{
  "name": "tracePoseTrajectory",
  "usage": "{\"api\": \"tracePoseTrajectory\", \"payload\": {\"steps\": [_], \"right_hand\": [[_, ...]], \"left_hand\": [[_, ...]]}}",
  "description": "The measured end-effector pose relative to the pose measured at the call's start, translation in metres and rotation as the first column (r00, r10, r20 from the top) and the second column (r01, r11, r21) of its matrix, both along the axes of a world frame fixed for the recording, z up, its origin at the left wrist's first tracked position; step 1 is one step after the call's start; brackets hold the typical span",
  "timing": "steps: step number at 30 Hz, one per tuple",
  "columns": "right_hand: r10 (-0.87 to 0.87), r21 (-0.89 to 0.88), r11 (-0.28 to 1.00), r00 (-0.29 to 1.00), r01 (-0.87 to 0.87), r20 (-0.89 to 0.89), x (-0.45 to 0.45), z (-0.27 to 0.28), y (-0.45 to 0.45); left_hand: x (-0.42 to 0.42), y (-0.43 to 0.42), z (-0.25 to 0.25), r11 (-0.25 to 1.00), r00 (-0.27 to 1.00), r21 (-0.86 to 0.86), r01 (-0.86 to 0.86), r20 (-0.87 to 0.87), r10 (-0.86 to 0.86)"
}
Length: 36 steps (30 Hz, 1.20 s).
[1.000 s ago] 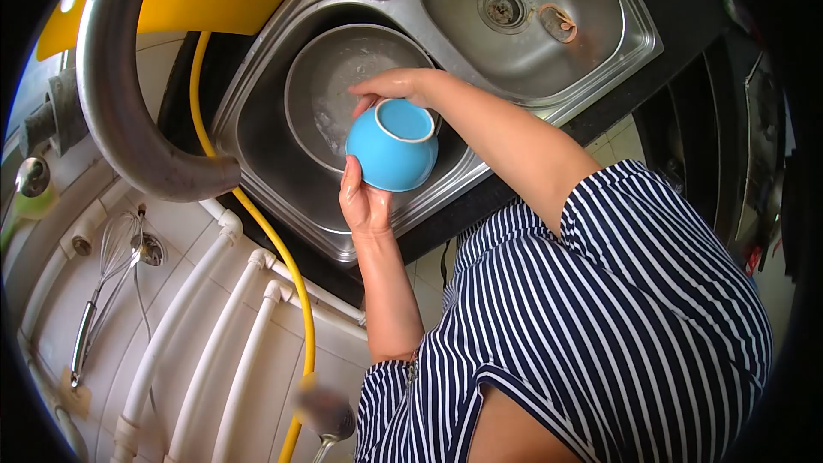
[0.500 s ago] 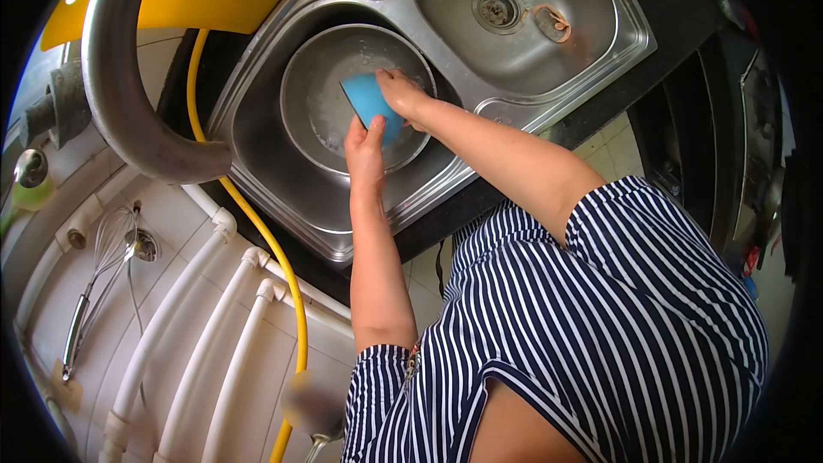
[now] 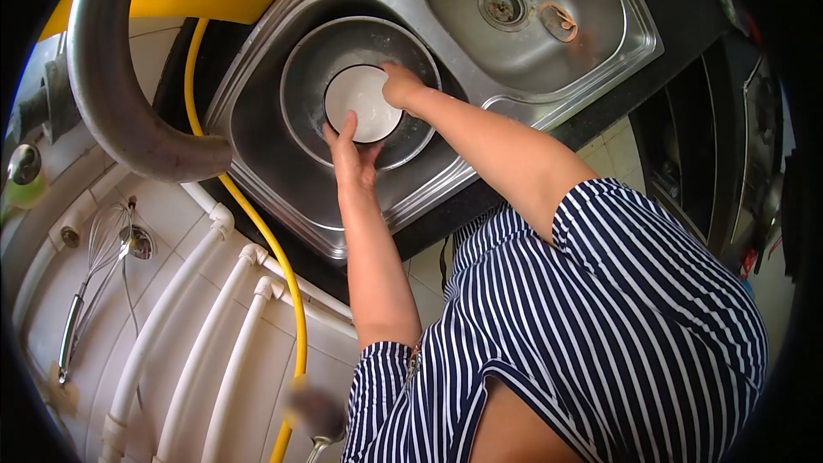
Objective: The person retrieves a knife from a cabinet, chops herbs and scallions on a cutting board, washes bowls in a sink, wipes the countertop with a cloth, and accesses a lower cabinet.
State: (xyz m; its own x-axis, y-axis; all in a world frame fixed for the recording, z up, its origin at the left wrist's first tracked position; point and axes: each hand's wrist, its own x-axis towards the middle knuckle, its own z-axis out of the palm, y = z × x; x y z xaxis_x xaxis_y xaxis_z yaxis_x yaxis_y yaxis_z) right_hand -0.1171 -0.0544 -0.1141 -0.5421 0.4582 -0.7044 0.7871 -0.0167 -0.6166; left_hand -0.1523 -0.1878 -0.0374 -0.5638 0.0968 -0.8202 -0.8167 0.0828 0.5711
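A bowl (image 3: 364,101), blue outside in the earlier frame, now shows its white inside and dark rim, mouth up toward me. It is over a wide metal basin (image 3: 300,77) that sits in the left compartment of a steel double sink (image 3: 257,150). My left hand (image 3: 350,157) grips the near side of the bowl, thumb over the rim and fingers around the outside. My right hand (image 3: 401,88) holds the bowl's right edge, its fingers partly hidden. Whether the bowl touches the basin's bottom, I cannot tell.
The right sink compartment (image 3: 549,69) has a drain (image 3: 504,7) and an orange-brown scrap (image 3: 559,22) in it. A curved metal pipe (image 3: 111,103) arches at left. A yellow hose (image 3: 274,249), white pipes (image 3: 184,326) and a whisk (image 3: 90,274) are along the tiled wall.
The bowl has turned from its side, blue outside showing, to mouth up with the white inside showing. My left hand has moved slightly down and left, and its grip has shifted on the bowl.
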Motion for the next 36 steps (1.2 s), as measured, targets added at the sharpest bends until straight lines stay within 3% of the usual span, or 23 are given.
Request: {"api": "tracePoseTrajectory", "payload": {"steps": [2, 4, 6, 8, 10, 12, 13, 14, 15, 16, 17, 19, 20, 22, 24, 26, 27, 28, 29, 30, 32, 33, 36], "right_hand": [[-0.166, -0.115, 0.980, 0.986, 0.161, -0.031, -0.003, -0.012, -0.007], [-0.057, -0.045, 0.997, 0.997, 0.055, -0.060, -0.012, -0.018, -0.005], [0.052, 0.033, 0.998, 0.995, -0.049, -0.090, -0.022, -0.017, 0.000], [-0.263, 0.334, 0.874, 0.921, 0.354, -0.288, -0.024, -0.012, 0.001], [-0.354, 0.300, 0.807, 0.824, 0.508, -0.443, -0.018, -0.013, -0.004], [-0.332, 0.394, 0.804, 0.886, 0.445, -0.322, -0.012, -0.033, -0.019], [-0.382, 0.148, 0.910, 0.922, 0.388, -0.066, -0.020, -0.040, -0.016], [-0.385, 0.148, 0.909, 0.921, 0.390, -0.065, -0.015, -0.030, -0.018], [-0.533, -0.503, 0.741, 0.846, 0.446, -0.035, -0.010, -0.019, -0.023], [-0.621, -0.925, 0.243, 0.780, 0.293, 0.084, -0.007, -0.007, -0.022], [-0.247, -0.811, 0.581, 0.934, -0.070, -0.257, -0.007, 0.004, -0.021], [0.226, -0.344, 0.810, 0.793, -0.476, -0.565, 0.009, 0.031, -0.033], [0.456, -0.016, 0.844, 0.734, -0.536, -0.503, 0.021, 0.047, -0.037], [0.909, 0.560, 0.415, 0.296, -0.717, -0.294, 0.033, 0.041, -0.008], [0.994, 0.726, 0.030, 0.100, -0.687, 0.053, 0.028, 0.026, 0.012], [0.968, 0.594, 0.216, 0.251, -0.775, -0.025, 0.023, 0.065, -0.001], [0.895, 0.471, 0.437, 0.424, -0.766, -0.140, 0.010, 0.059, -0.027], [0.777, 0.330, 0.629, 0.590, -0.704, -0.221, -0.002, 0.050, -0.043], [0.757, 0.305, 0.651, 0.568, -0.695, -0.322, 0.000, 0.056, -0.040], [0.756, 0.300, 0.652, 0.570, -0.696, -0.320, 0.005, 0.054, -0.033], [0.966, 0.530, 0.260, 0.226, -0.808, -0.130, 0.014, 0.038, -0.004], [0.992, 0.722, 0.127, 0.103, -0.680, -0.077, 0.018, 0.016, 0.017], [0.959, 0.564, 0.282, 0.236, -0.776, -0.154, 0.013, 0.051, 0.000]], "left_hand": [[-0.010, -0.012, -0.021, 0.993, 0.997, 0.089, 0.075, 0.009, -0.076], [-0.008, -0.016, -0.025, 0.974, 0.988, 0.174, 0.149, 0.015, -0.154], [-0.002, 0.001, -0.004, 0.978, 0.962, -0.173, 0.114, -0.227, -0.152], [0.005, -0.005, -0.020, 0.968, 0.934, -0.247, 0.047, -0.333, -0.130], [0.006, -0.018, -0.050, 0.597, 0.703, -0.799, -0.073, -0.466, -0.537], [0.005, -0.009, -0.044, 0.584, 0.727, -0.809, -0.067, -0.440, -0.527], [0.004, -0.004, -0.039, 0.658, 0.821, -0.753, -0.021, -0.388, -0.418], [0.004, 0.006, -0.025, 0.729, 0.899, -0.684, 0.012, -0.312, -0.308], [0.006, 0.017, -0.011, 0.857, 0.940, -0.514, -0.050, -0.314, -0.134], [0.002, 0.015, -0.010, 0.861, 0.939, -0.507, -0.048, -0.317, -0.135], [-0.006, 0.006, -0.012, 0.943, 0.973, -0.332, 0.012, -0.215, -0.088], [-0.028, -0.027, -0.037, 0.996, 0.994, -0.043, 0.083, -0.066, -0.086], [-0.041, -0.046, -0.055, 0.985, 0.989, -0.085, 0.149, 0.022, -0.148], [-0.063, -0.071, -0.049, 0.932, 0.908, 0.140, 0.335, 0.216, -0.358], [-0.045, -0.051, -0.003, 0.918, 0.912, 0.196, 0.345, 0.159, -0.377], [-0.023, -0.036, 0.002, 0.968, 0.990, 0.249, -0.026, 0.142, -0.010], [-0.019, -0.054, -0.047, 0.987, 0.992, 0.142, -0.078, 0.110, 0.062], [0.002, -0.027, -0.042, 0.929, 0.965, 0.269, -0.254, 0.004, 0.263], [0.001, -0.024, -0.041, 0.930, 0.963, 0.267, -0.252, -0.024, 0.268], [0.004, -0.025, -0.039, 0.931, 0.960, 0.258, -0.257, -0.042, 0.277], [0.000, -0.024, -0.005, 0.984, 0.995, 0.167, -0.069, -0.066, 0.081], [-0.005, -0.024, 0.012, 0.978, 0.998, 0.202, 0.045, -0.042, -0.038], [0.003, -0.029, -0.025, 0.963, 0.986, 0.228, -0.144, -0.048, 0.159]]}}
